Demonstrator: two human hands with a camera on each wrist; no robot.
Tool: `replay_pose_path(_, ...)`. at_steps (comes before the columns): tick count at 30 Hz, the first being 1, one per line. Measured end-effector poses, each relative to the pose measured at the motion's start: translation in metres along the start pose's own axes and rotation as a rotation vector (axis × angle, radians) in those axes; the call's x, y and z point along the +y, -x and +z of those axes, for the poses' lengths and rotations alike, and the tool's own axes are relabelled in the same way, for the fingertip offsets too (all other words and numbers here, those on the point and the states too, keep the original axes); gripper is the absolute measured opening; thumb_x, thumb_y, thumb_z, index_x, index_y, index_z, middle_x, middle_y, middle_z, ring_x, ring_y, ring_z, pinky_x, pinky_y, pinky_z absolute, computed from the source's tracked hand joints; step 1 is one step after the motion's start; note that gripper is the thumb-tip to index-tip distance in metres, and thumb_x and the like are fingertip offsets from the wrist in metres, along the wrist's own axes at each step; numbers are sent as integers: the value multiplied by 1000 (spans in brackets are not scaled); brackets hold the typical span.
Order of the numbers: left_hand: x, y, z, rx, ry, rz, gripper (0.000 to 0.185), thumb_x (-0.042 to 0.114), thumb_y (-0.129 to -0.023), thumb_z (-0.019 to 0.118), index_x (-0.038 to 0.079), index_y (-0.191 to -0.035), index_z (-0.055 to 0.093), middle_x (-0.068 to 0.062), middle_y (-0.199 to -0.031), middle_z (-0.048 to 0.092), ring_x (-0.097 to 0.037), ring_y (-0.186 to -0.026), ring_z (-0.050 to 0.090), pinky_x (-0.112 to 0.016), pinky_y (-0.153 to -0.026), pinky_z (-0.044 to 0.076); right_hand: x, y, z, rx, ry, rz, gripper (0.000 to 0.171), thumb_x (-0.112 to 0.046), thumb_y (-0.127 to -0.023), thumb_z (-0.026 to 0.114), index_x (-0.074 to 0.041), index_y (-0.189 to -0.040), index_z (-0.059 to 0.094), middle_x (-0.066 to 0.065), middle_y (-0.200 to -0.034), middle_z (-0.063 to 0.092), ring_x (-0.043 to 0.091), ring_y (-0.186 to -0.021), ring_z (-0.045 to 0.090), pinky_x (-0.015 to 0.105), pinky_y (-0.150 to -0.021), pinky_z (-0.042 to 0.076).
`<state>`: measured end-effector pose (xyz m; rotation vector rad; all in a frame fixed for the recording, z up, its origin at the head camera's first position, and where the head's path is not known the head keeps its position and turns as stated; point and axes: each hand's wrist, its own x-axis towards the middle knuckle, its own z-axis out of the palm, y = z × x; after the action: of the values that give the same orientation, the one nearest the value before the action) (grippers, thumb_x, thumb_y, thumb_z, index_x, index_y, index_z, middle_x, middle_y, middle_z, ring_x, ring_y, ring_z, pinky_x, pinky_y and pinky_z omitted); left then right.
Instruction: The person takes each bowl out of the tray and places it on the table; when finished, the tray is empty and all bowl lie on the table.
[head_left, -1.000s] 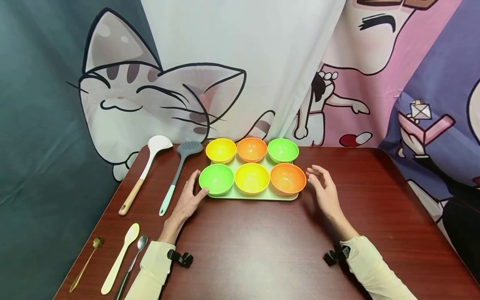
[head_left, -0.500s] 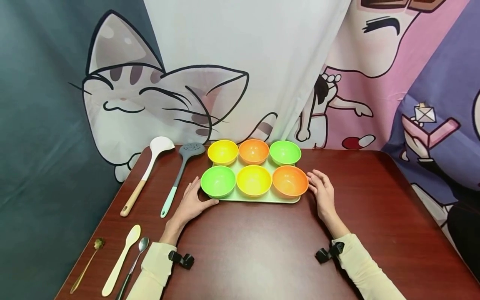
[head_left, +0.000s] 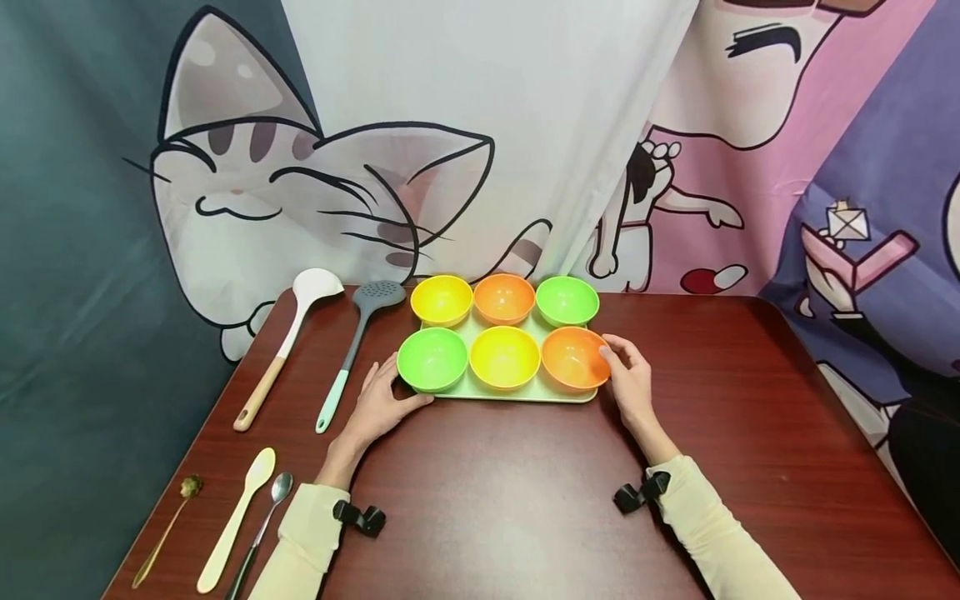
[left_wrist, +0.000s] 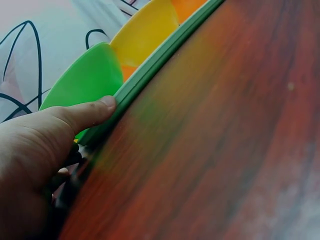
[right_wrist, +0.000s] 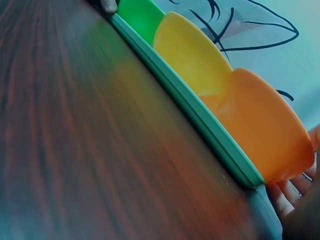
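Note:
A pale green tray sits at the back middle of the dark red table and holds several small bowls in two rows. My left hand grips its front left corner beside the green bowl. In the left wrist view the thumb presses on the tray rim, with the fingers curled below. My right hand holds the front right corner, thumb against the orange bowl. The right wrist view shows its fingers under the tray's edge, below that orange bowl.
A white ladle with a wooden handle and a grey slotted spoon lie left of the tray. A gold spoon, a cream spoon and a metal spoon lie at the front left. A cartoon curtain hangs behind the table.
Both hands have closed in on the tray's front corners. The right hand slid left from open air to the orange bowl; the left thumb came to the front rim.

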<state>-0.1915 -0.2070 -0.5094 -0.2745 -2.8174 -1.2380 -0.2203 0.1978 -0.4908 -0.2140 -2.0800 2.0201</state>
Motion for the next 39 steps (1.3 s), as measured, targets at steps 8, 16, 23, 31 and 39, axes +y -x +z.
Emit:
replay_pose_path(8,0,0,1,5,-25,1,86,43,-79,83,12,-150,46,-13,-157,41,-31,-151,27,-55,-126,6,-23,10,10,30,87,-28,30,-4,-96,61,9,-123,64,4,-107,63,3,-94,58,6,-79,49)
replay_pose_path(16,1,-1,1,21,-47,5,87,43,-79,83,11,-150,45,-14,-156,43,-32,-150,30,-54,-126,7,-9,0,9,51,122,-49,26,-3,-95,60,7,-119,67,-2,-97,64,1,-87,57,7,-74,48)
replay_pose_path(23,2,-1,1,26,-54,4,88,44,-79,83,11,-151,44,-14,-156,42,-32,-150,30,-54,-126,8,13,-13,8,90,141,-57,22,-5,-95,61,2,-114,70,-8,-92,65,3,-85,59,10,-72,49)
replay_pose_path(31,-1,-2,2,32,-45,14,87,44,-79,83,13,-151,44,-12,-155,45,-29,-149,32,-54,-126,7,-4,-12,9,64,112,-56,22,2,-92,61,8,-111,71,-16,-80,64,0,-75,59,10,-66,50)
replay_pose_path(39,0,-2,2,33,-53,19,88,45,-79,83,12,-151,45,-13,-155,45,-30,-149,32,-54,-126,8,-22,-1,10,73,80,-91,22,4,-91,61,14,-109,69,-15,-80,66,-1,-74,59,10,-66,50)
